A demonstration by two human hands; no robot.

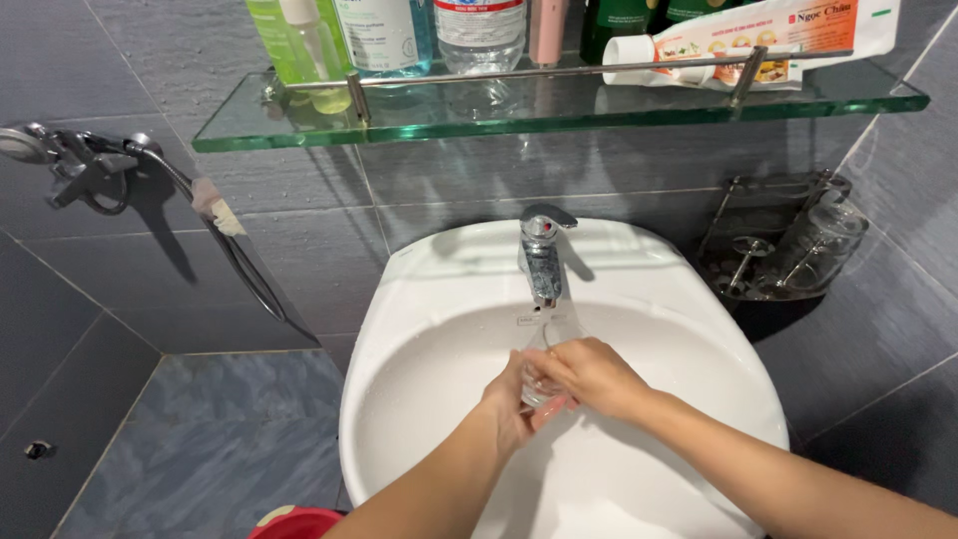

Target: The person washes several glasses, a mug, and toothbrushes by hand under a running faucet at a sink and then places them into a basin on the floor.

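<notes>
Over the white basin (pixel 419 329) my two hands meet just below the chrome tap (pixel 544 255). My left hand (pixel 507 404) cups a small clear glass (pixel 541 384) from the left side. My right hand (pixel 589 374) lies across the glass from the right, its fingers over the rim. Most of the glass is hidden by the fingers. Whether water runs from the tap cannot be told.
A glass shelf (pixel 559 105) above the basin carries bottles and a toothpaste tube (pixel 748 40). A wire corner rack (pixel 768 250) with a glass jar (pixel 818 250) hangs at the right. A chrome shower head and hose (pixel 90 165) hang at the left. A red object (pixel 294 522) shows below.
</notes>
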